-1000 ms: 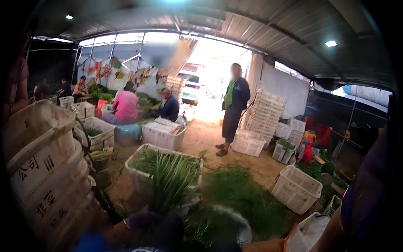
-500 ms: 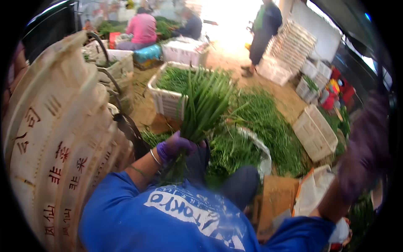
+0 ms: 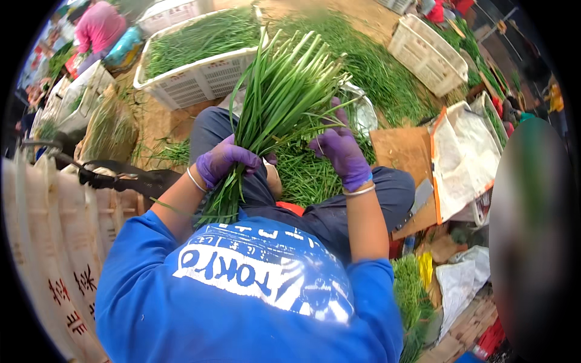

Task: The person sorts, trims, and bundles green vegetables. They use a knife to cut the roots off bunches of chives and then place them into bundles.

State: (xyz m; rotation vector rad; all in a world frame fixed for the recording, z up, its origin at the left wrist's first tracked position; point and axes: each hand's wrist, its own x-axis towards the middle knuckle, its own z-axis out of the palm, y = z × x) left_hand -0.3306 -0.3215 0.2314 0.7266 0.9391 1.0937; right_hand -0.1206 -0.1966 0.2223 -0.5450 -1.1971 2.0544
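Observation:
My left hand (image 3: 227, 160), in a purple glove, is closed around a bunch of garlic chives (image 3: 272, 103) in front of my chest. The pale stem ends fan out up and to the right, while the leaf ends hang below my fist toward my lap. At the bunch's right side is my right hand (image 3: 344, 154), also gloved in purple. Its fingers are bent and apart, close to the stray leaves there; whether they touch them is hard to make out. More loose chives (image 3: 308, 175) lie between my legs, under the bunch.
Ahead stands a white crate (image 3: 200, 88) full of chives. A heap of chives (image 3: 363, 66) covers the floor beyond my right hand. A tilted white crate (image 3: 428, 54) and a brown board (image 3: 402, 151) are on the right; stacked crates (image 3: 48, 218) rise on the left.
My right hand has come in from the far right to the bunch's side. The left hand still grips the chives. My view has tilted down.

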